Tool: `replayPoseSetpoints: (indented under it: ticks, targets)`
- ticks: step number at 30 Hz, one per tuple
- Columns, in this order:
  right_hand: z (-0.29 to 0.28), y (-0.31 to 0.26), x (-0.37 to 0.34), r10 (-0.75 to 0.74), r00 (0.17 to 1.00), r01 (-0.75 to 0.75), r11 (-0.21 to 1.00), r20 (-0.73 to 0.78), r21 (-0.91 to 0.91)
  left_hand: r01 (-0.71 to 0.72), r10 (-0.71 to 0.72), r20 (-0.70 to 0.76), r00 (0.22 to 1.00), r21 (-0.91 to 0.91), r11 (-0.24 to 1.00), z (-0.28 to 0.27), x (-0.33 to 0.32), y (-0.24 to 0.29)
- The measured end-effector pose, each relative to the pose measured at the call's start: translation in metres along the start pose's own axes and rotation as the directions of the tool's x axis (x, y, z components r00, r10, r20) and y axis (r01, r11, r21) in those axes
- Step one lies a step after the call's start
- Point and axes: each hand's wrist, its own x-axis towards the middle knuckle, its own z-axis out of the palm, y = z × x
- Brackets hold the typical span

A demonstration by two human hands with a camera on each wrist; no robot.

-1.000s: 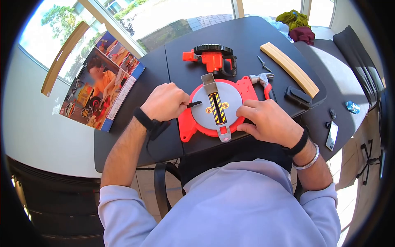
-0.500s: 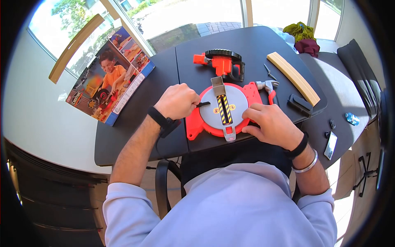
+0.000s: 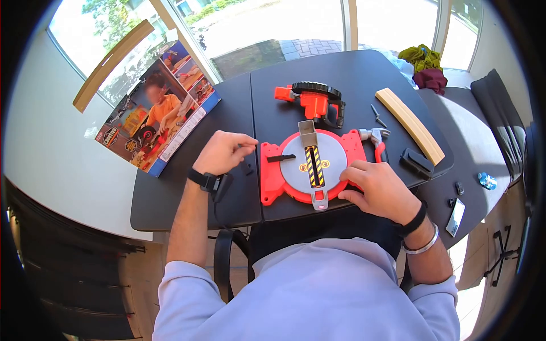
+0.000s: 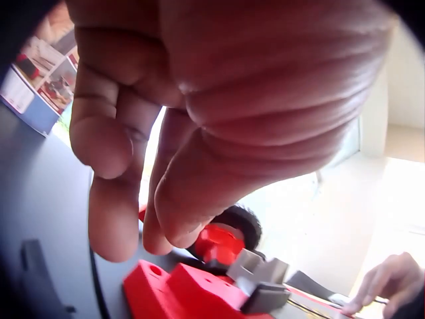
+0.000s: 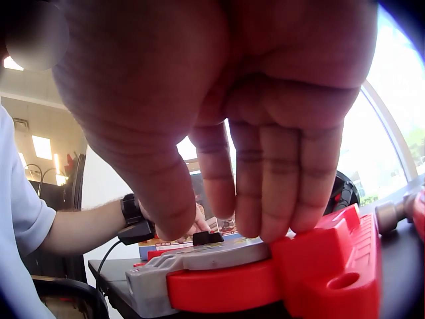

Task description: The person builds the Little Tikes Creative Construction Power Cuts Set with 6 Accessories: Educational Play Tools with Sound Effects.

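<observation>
The head view looks forward and down from well above the surface [image 3: 352, 71]. Each wrist view sits very near, its own palm overhead: the left looks past its fingers towards the right hand [image 3: 384, 190], the right low across the red base [image 3: 273, 179] towards the left hand [image 3: 219, 153]. All three share that base.

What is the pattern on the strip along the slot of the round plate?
The strip has yellow and black diagonal stripes; it shows best in the head view.
</observation>
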Motion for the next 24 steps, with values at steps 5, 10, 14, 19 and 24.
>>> replayPoseSetpoints:
  ticks: [5, 10, 14, 19, 24]
  targets:
    - [-0.001, 0.004, 0.002, 0.018, 1.0, -0.017, 0.999, -0.014, 0.04, 0.048, -0.049, -0.051, 0.998, -0.022, 0.999, -0.002, -0.024, -0.027]
    - [0.002, 0.0, 0.007, 0.017, 0.999, -0.017, 1.0, -0.048, 0.003, -0.135, 0.124, 0.069, 0.99, 0.187, 0.973, 0.016, -0.02, -0.057]
    - [0.007, -0.004, 0.004, 0.031, 0.997, -0.03, 0.999, -0.071, 0.011, -0.115, 0.109, 0.038, 0.993, 0.201, 0.973, 0.022, -0.013, -0.053]
    - [0.0, -0.013, 0.003, 0.011, 1.0, -0.009, 0.997, -0.023, 0.074, 0.002, -0.001, -0.007, 1.0, 0.14, 0.99, 0.02, -0.016, -0.039]
    - [-0.003, -0.021, 0.011, -0.052, 0.995, 0.064, 0.99, -0.089, 0.128, -0.178, 0.158, -0.31, 0.938, -0.038, 0.983, -0.009, -0.035, 0.013]
